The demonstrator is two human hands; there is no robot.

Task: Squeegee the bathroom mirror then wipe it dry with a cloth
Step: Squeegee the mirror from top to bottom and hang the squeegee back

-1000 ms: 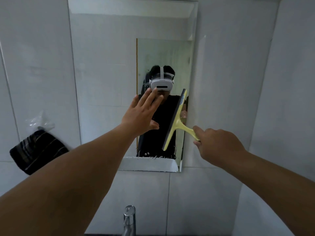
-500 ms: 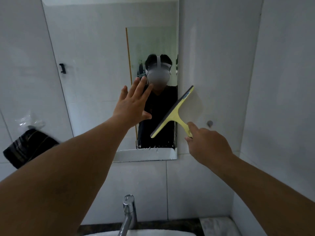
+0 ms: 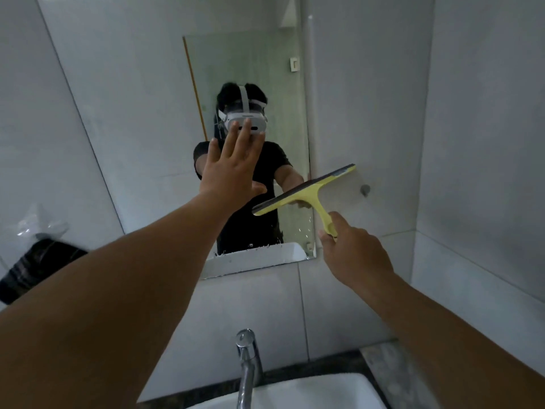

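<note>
The frameless mirror (image 3: 141, 137) hangs on the white tiled wall ahead. My left hand (image 3: 233, 169) lies flat against the glass with its fingers straight and spread. My right hand (image 3: 354, 255) grips the handle of a yellow squeegee (image 3: 306, 193). Its dark blade runs nearly level, tilted up to the right, across the mirror's lower right edge, with its right end over the wall tile. A dark striped cloth (image 3: 35, 267) hangs on the wall at the far left, partly behind my left forearm.
A chrome tap (image 3: 247, 364) rises over the white basin (image 3: 309, 391) at the bottom. A clear plastic bag (image 3: 35, 222) hangs above the cloth. A small round wall stud (image 3: 365, 188) sits just right of the squeegee. A side wall closes in on the right.
The squeegee blade has swung from near upright to near level and drifted right over the mirror's edge. My head has moved, so tap and basin come into view. The left hand stays on the glass.
</note>
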